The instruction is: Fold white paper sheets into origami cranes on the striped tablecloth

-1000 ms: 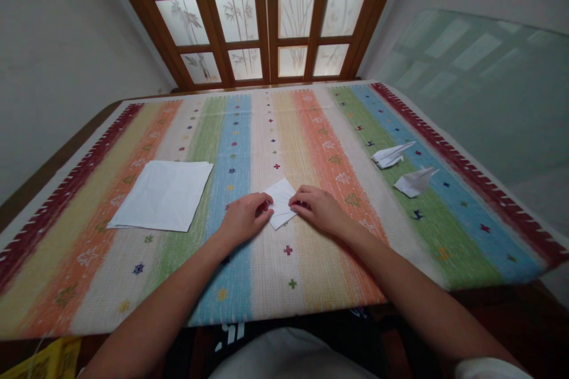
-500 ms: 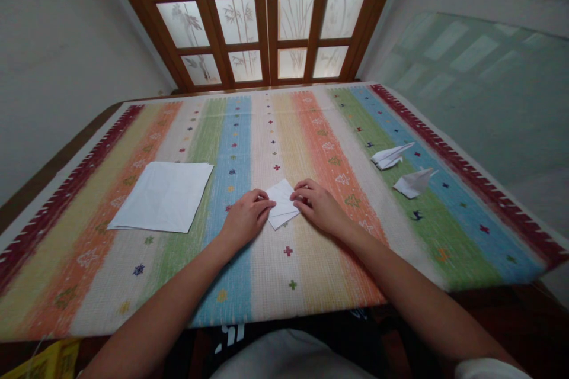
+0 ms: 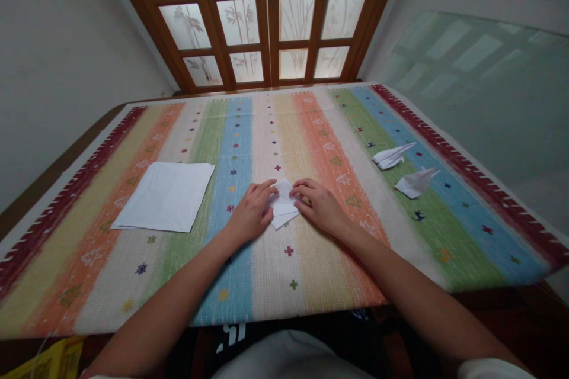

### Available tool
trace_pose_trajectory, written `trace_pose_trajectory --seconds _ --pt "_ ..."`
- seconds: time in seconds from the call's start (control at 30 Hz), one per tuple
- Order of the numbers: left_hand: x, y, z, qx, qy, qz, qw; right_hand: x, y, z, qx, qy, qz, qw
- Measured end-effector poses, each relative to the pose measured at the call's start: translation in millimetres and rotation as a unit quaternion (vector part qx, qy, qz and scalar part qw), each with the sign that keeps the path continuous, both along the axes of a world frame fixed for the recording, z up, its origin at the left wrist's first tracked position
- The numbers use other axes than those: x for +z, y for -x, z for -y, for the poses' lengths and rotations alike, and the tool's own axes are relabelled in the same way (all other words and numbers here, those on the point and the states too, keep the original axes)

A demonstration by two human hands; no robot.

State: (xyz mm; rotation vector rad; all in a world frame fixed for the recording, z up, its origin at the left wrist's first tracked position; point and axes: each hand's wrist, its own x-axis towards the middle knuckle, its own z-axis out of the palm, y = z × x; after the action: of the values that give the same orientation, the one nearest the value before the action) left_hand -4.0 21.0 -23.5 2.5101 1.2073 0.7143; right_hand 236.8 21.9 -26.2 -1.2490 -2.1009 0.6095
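A small folded sheet of white paper [image 3: 283, 204] lies on the striped cloth in front of me, its creased layers fanning toward the lower edge. My left hand [image 3: 252, 208] holds its left side, the fingers at the upper left edge and the thumb lower down. On the right side, my right hand [image 3: 317, 204] grips the paper between thumb and bent fingers. The fingertips hide both side corners of the paper.
A stack of white paper sheets [image 3: 164, 196] lies to the left. Two folded paper cranes, one farther back [image 3: 389, 157] and one nearer [image 3: 415, 183], rest on the right. The striped tablecloth [image 3: 288, 284] covers the table. A yellow crate [image 3: 53, 361] is at the lower left.
My left fingers have shifted upward along the paper's left edge, and the thumb has moved slightly down, apart from them. My right hand has barely moved.
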Motion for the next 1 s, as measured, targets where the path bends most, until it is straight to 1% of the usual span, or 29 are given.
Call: trace_pose_trajectory --seconds 0.1,0.27,0.4,0.5,0.67,0.83,1.0 --pt "-4.1 1 -2 -0.014 0.007 -0.008 1.000 -1.7 1 -1 0.000 0.008 -0.021 1.000" --pt "-10.3 3 -4 -0.012 0.024 -0.006 1.000 -4.1 1 -2 0.014 -0.003 -0.040 0.999" --pt "-8.4 2 -3 -0.012 0.033 0.034 0.999 -5.7 2 -2 0.016 0.016 -0.045 0.999" --pt "-6.2 2 -1 -0.014 0.035 0.060 0.997 -5.7 2 -3 0.029 0.010 -0.024 0.999" --pt "-5.9 3 -1 -0.024 0.018 0.017 0.999 -0.5 -2 -3 0.078 -0.011 0.015 0.997" --pt "-9.0 3 -2 -0.015 0.009 -0.011 1.000 2.4 -1 -2 0.082 0.001 0.043 0.996" --pt "-11.6 3 -3 -0.013 -0.005 -0.043 0.999 2.9 -1 -2 0.074 0.013 0.044 0.996"
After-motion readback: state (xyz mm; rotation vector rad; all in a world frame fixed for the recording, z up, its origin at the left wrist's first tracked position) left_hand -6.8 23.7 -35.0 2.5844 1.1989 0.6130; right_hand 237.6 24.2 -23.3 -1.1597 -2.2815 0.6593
